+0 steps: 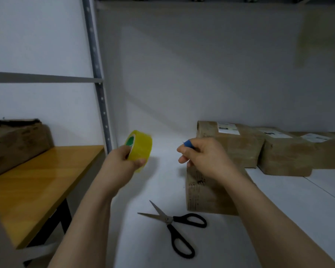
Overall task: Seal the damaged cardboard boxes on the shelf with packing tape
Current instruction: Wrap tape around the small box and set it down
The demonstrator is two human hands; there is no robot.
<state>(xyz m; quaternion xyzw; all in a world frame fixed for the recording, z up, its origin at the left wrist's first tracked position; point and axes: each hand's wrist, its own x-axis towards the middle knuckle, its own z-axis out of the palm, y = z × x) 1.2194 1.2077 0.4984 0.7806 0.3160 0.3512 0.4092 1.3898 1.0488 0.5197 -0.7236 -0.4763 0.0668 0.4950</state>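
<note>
Left hand (122, 161): grips yellow tape roll (140, 147), 9 o'clock of right hand (205, 155). Right hand: pinches small blue item (188, 144), identity unclear. Nearest box (203, 194): on shelf (162, 182), 4 o'clock of roll. Scissors (172, 221): 6 o'clock. Advice: pull strip taut, centre over seam before cutting.

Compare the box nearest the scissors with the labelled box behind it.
The nearest box shows dark print on its side, no visible label; the box behind carries a white label on top. The nearest box stands in front, partly hidden by the right hand; the box behind heads a row of boxes. Both are brown cardboard on the white shelf.
</note>
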